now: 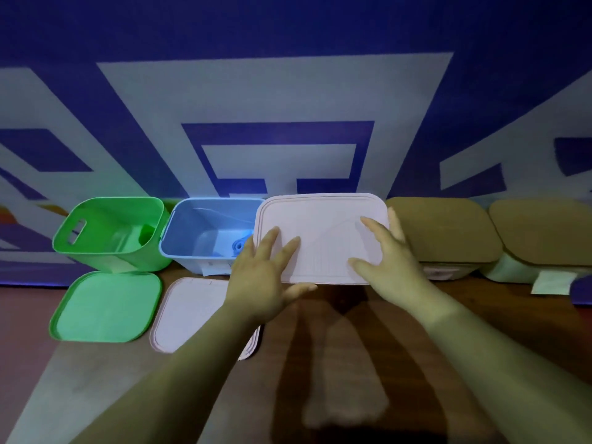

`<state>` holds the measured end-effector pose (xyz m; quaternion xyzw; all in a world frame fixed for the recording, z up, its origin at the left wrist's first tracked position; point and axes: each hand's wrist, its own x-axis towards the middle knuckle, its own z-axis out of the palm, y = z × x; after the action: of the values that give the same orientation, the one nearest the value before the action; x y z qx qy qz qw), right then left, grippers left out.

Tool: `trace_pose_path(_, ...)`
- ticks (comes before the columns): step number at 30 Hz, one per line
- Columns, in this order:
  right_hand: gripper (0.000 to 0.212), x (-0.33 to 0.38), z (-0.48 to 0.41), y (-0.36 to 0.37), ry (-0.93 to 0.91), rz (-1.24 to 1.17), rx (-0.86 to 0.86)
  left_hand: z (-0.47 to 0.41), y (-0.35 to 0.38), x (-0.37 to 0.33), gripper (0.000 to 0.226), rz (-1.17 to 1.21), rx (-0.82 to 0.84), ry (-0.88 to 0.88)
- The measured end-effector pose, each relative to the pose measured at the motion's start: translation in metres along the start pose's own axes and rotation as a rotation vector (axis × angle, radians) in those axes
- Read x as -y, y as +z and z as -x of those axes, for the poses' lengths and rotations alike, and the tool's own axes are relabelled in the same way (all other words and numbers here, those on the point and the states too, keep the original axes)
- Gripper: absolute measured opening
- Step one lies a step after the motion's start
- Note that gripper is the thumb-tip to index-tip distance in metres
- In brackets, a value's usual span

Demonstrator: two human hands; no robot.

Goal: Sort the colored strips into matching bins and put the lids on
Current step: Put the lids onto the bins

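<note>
Resting under both hands' spread, flat fingers [368, 224], the pink lid [323, 225] stays ungrasped.

Smooth, slightly glossy plastic is seen in the green bin [109, 232] at ten o'clock and the blue bin [205, 235] beside it. A matt plastic finish is shown by the pale lid [323, 232]. Wood grain is suggested in the brown tabletop [336, 331].
</note>
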<state>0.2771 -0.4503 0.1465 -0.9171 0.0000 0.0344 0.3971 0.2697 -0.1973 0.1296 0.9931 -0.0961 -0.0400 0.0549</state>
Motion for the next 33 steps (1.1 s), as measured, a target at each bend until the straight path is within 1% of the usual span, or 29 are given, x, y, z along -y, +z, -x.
trace_pose_path(4,0.095,-0.018,-0.026,0.000,-0.068,0.330,0.271,-0.039,0.022,0.013,0.095,0.021,0.053,0.021)
trace_pose_path(7,0.101,-0.033,-0.046,0.005,-0.060,0.494,0.343,-0.061,0.036,0.018,0.095,0.018,0.082,0.040)
trace_pose_path(11,0.098,-0.046,-0.064,0.014,-0.051,0.618,0.297,-0.078,0.049,0.017,0.096,0.024,0.094,0.035)
trace_pose_path(14,0.100,-0.057,-0.069,0.023,-0.065,0.689,0.270,-0.082,0.056,0.016,0.093,0.017,0.087,0.041)
trace_pose_path(19,0.100,-0.066,-0.071,0.028,-0.067,0.692,0.248,-0.083,0.062,0.017,0.092,0.031,0.056,0.047)
trace_pose_path(29,0.099,-0.071,-0.073,0.028,-0.076,0.737,0.265,-0.083,0.063,0.010,0.091,0.000,0.068,0.045)
trace_pose_path(33,0.095,-0.072,-0.074,0.026,-0.085,0.723,0.277,-0.083,0.063,0.009,0.093,0.008,0.072,0.041)
